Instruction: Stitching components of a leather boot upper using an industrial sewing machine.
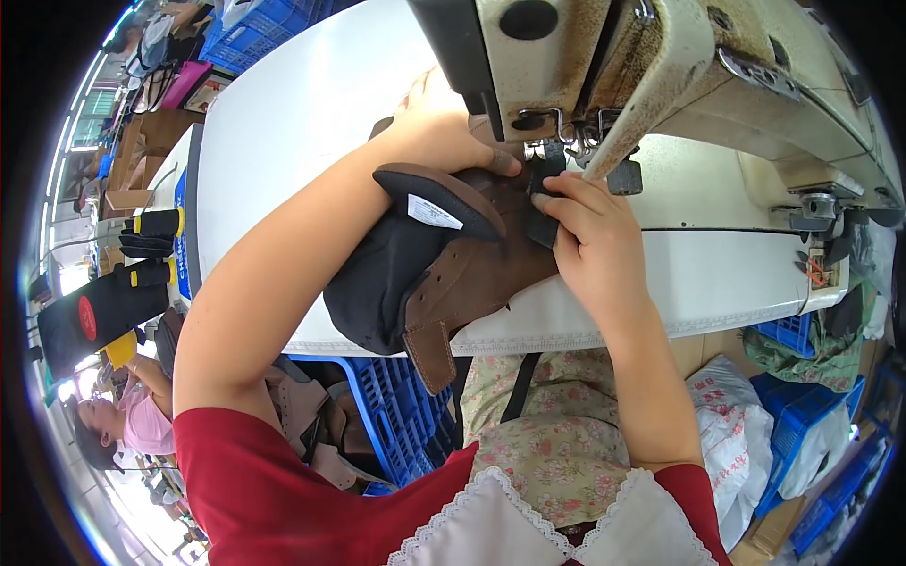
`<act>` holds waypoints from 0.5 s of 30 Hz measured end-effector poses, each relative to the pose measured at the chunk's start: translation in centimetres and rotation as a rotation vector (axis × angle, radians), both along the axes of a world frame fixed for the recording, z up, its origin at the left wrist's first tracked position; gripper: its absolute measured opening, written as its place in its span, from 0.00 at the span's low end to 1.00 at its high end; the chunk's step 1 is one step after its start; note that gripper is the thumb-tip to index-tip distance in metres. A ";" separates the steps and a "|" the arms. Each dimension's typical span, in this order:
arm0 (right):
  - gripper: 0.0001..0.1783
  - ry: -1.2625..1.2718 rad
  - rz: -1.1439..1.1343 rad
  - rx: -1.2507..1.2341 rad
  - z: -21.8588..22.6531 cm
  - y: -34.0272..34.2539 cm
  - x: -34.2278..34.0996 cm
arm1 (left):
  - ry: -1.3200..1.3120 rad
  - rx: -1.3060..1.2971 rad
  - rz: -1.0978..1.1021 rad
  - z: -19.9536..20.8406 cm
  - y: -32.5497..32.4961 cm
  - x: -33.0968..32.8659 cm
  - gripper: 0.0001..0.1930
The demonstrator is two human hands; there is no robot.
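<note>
A brown leather boot upper (524,250) with a black fabric lining (387,274), eyelet holes and a white label (435,212) lies under the sewing machine (566,71). My left hand (448,132) reaches around its far side and holds it, thumb close to the needle area; a tan wrap circles that thumb, and the other fingers are partly hidden. My right hand (590,226) is closed, pinching a black strip (542,203) against the upper just in front of the presser foot (557,151). A brown strap end (429,358) hangs over the table edge.
The white table (283,123) has a ruler strip along its near edge. Below it stands a blue crate (401,415), with brown leather pieces (326,415) beside it. White bags (727,424) and another blue crate (797,415) stand at right. A co-worker (142,415) is at far left.
</note>
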State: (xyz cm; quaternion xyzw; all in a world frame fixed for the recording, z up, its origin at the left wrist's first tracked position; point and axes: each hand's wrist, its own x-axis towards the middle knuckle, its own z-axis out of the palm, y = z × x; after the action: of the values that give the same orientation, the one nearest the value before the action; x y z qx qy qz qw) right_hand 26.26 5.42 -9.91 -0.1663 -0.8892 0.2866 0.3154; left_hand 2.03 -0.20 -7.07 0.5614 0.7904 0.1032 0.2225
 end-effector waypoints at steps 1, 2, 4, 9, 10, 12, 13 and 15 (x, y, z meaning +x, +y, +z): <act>0.15 -0.004 0.001 0.007 0.0 0.0 0.0 | 0.000 0.000 0.001 -0.1 0.0 -0.1 0.53; 0.15 -0.007 0.000 0.013 0.1 0.0 0.0 | -0.001 0.002 0.017 -0.1 0.0 0.0 0.53; 0.15 -0.006 -0.002 0.022 0.2 0.1 0.1 | 0.000 0.003 0.033 0.0 0.1 0.0 0.53; 0.15 -0.017 -0.001 0.032 0.2 0.1 0.0 | -0.057 -0.003 0.062 0.7 -0.5 0.5 0.22; 0.15 -0.011 -0.001 0.028 0.1 0.2 0.0 | -0.058 -0.003 0.060 0.7 -0.3 0.6 0.22; 0.16 -0.004 0.000 0.023 0.2 0.4 -0.1 | -0.029 0.063 0.037 0.7 -0.4 0.6 0.23; 0.16 -0.007 0.004 0.014 0.3 0.5 -0.2 | -0.028 0.063 0.036 0.2 -0.4 0.3 0.23; 0.16 -0.005 0.015 0.002 0.5 0.6 -0.4 | 0.031 0.147 0.053 -0.8 -0.6 -0.5 0.23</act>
State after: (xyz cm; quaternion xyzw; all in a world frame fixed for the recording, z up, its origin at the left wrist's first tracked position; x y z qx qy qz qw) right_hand 25.85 5.98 -9.42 -0.1602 -0.8916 0.2875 0.3110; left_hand 1.56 -0.80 -7.87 0.5564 0.7987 0.1582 0.1656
